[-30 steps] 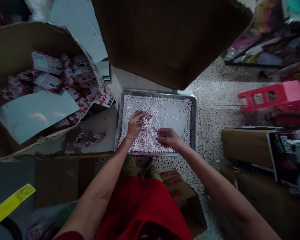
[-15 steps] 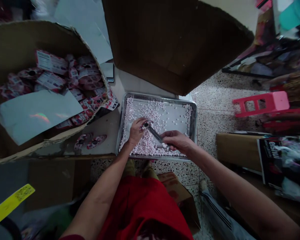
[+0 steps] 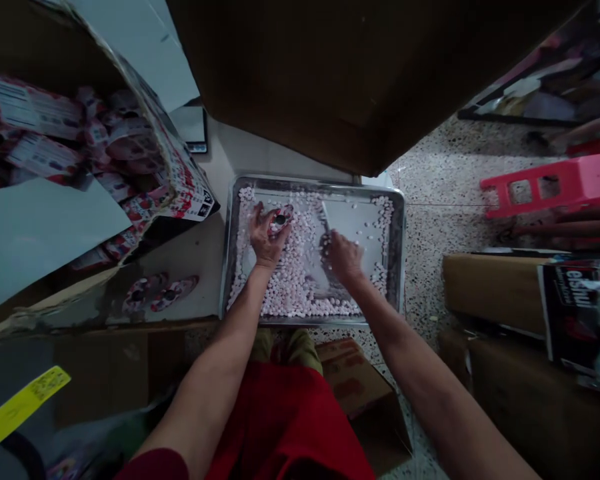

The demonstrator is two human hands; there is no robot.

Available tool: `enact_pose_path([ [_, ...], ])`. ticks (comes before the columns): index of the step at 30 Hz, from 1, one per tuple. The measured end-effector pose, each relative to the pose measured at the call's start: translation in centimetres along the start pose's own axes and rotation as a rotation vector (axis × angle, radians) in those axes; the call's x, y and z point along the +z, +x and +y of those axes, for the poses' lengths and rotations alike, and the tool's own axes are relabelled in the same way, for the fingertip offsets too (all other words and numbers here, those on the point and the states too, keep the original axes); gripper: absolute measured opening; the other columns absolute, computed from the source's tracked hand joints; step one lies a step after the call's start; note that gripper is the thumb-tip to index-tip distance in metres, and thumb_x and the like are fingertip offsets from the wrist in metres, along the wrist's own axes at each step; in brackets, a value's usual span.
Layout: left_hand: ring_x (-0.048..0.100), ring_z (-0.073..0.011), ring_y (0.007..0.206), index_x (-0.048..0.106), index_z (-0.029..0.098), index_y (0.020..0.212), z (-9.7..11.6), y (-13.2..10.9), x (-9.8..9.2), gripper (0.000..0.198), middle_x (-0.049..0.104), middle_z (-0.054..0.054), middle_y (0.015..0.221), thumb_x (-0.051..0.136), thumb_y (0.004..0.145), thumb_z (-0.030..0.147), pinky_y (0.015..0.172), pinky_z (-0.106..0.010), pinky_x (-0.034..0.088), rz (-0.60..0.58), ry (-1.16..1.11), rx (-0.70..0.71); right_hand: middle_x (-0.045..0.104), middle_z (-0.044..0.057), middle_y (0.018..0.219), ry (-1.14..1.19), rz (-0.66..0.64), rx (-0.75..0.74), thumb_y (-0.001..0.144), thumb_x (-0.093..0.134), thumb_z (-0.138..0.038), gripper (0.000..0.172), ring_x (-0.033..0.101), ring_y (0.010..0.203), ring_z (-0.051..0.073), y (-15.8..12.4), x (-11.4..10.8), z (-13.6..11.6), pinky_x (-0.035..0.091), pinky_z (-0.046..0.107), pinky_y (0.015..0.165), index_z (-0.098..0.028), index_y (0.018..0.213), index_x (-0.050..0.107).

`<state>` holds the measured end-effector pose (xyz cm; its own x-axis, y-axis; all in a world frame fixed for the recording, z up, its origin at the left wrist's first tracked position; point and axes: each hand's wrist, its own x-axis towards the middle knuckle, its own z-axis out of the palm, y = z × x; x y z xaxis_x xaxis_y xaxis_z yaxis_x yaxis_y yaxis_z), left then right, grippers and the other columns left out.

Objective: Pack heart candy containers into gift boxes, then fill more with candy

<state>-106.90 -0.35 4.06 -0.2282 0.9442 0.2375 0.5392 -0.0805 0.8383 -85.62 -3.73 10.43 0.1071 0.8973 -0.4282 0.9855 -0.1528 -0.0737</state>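
A metal tray [image 3: 401, 267] holds a layer of small pale pink pellets [image 3: 293, 287]. Over its left side my left hand [image 3: 269, 241] grips a small red-and-white printed packet [image 3: 281, 220], whose round dark opening faces up. My right hand [image 3: 347, 259] is closed around a narrow metal scoop [image 3: 324, 215] above the middle of the tray. Motion blurs this scoop, and my fingers cover part of it. Two similar printed packets [image 3: 175, 293] lie on the table left of the tray.
At left, a cardboard box [image 3: 87, 280] contains many printed packets [image 3: 45, 113] and a white sheet [image 3: 45, 230]. Another large cardboard box [image 3: 330, 87] overhangs the tray's far side. A pink stool [image 3: 593, 180] and more boxes [image 3: 495, 287] stand at right.
My right hand has drawn the scoop away from the packet's opening and swung it over the tray's middle. My left hand has shifted left and away from me with the packet.
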Motion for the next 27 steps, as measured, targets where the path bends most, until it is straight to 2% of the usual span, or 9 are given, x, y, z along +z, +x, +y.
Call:
enact_pose_path([
  [3, 0.055, -0.0285, 0.138, 0.068, 0.023, 0.126, 2.1, -1.4, 2.8, 0.048, 0.058, -0.012, 0.146, 0.08, 0.085, 0.044, 0.122, -0.045, 0.042, -0.012, -0.119, -0.083, 0.076, 0.013, 0.115, 0.109, -0.036, -0.01, 0.102, 0.043, -0.018, 0.044, 0.072, 0.095, 0.022, -1.6, 1.4, -3.1, 0.043, 0.028, 0.076, -0.021, 0.144, 0.057],
  [6, 0.06, -0.0256, 0.133, 0.063, 0.023, 0.131, 4.7, -3.6, 4.4, 0.047, 0.064, -0.01, 0.138, 0.075, 0.089, 0.041, 0.117, -0.042, 0.047, 0.02, -0.314, -0.198, 0.079, 0.009, 0.099, 0.384, -0.018, 0.034, 0.095, 0.049, -0.019, 0.04, 0.072, 0.088, 0.022, -2.9, 3.1, -4.5, 0.044, 0.028, 0.075, -0.023, 0.13, 0.069],
  [9, 0.064, -0.0245, 0.128, 0.061, 0.023, 0.133, 6.5, -5.3, 4.0, 0.046, 0.065, -0.01, 0.137, 0.073, 0.091, 0.038, 0.113, -0.041, 0.05, 0.025, -0.435, -0.316, 0.072, 0.003, 0.074, 0.799, -0.028, 0.09, 0.082, 0.054, -0.023, 0.04, 0.065, 0.068, 0.019, -3.9, 4.2, -4.0, 0.045, 0.027, 0.065, -0.018, 0.117, 0.073],
  [12, 0.065, -0.0247, 0.124, 0.062, 0.024, 0.133, 7.0, -5.1, 1.6, 0.045, 0.067, -0.009, 0.134, 0.074, 0.091, 0.036, 0.111, -0.041, 0.051, 0.019, -0.391, -0.302, 0.058, -0.005, 0.06, 1.179, -0.122, 0.157, 0.07, 0.057, -0.03, 0.046, 0.05, 0.05, 0.013, -5.7, 3.9, -2.0, 0.042, 0.024, 0.052, -0.014, 0.111, 0.071],
  [15, 0.063, -0.0258, 0.125, 0.068, 0.023, 0.126, 6.4, -3.1, -1.7, 0.041, 0.067, -0.01, 0.131, 0.077, 0.088, 0.032, 0.113, -0.042, 0.049, -0.013, -0.225, -0.144, 0.051, -0.009, 0.056, 1.35, -0.168, 0.129, 0.065, 0.063, -0.034, 0.043, 0.043, 0.045, 0.009, -8.1, 1.6, 0.4, 0.038, 0.022, 0.046, -0.015, 0.102, 0.07],
  [18, 0.065, -0.0254, 0.118, 0.072, 0.021, 0.12, 5.7, -1.1, -4.1, 0.035, 0.07, -0.01, 0.123, 0.078, 0.086, 0.026, 0.11, -0.042, 0.051, -0.138, -0.088, -0.037, 0.052, -0.009, 0.053, 1.342, -0.235, 0.04, 0.065, 0.066, -0.034, 0.039, 0.042, 0.043, 0.008, -9.9, -2.0, 1.6, 0.035, 0.021, 0.044, -0.014, 0.097, 0.072],
  [22, 0.065, -0.0251, 0.118, 0.072, 0.021, 0.121, 5.7, -0.5, -5.3, 0.038, 0.07, -0.009, 0.123, 0.07, 0.084, 0.014, 0.109, -0.041, 0.052, -0.283, -0.057, 0.045, 0.053, -0.009, 0.05, 1.279, -0.422, -0.033, 0.063, 0.07, -0.028, 0.041, 0.041, 0.041, 0.007, -9.8, -6.5, 1.0, 0.03, 0.021, 0.042, -0.012, 0.1, 0.075],
  [27, 0.062, -0.0269, 0.122, 0.074, 0.025, 0.124, 5.9, -1.1, -6.2, 0.053, 0.07, -0.008, 0.126, 0.063, 0.076, 0.003, 0.11, -0.043, 0.048, -0.383, 0.06, 0.106, 0.052, -0.008, 0.044, 1.221, -0.617, 0.051, 0.062, 0.072, -0.023, 0.027, 0.039, 0.037, 0.007, -7.4, -10.2, -0.4, 0.027, 0.02, 0.037, -0.016, 0.088, 0.073],
])
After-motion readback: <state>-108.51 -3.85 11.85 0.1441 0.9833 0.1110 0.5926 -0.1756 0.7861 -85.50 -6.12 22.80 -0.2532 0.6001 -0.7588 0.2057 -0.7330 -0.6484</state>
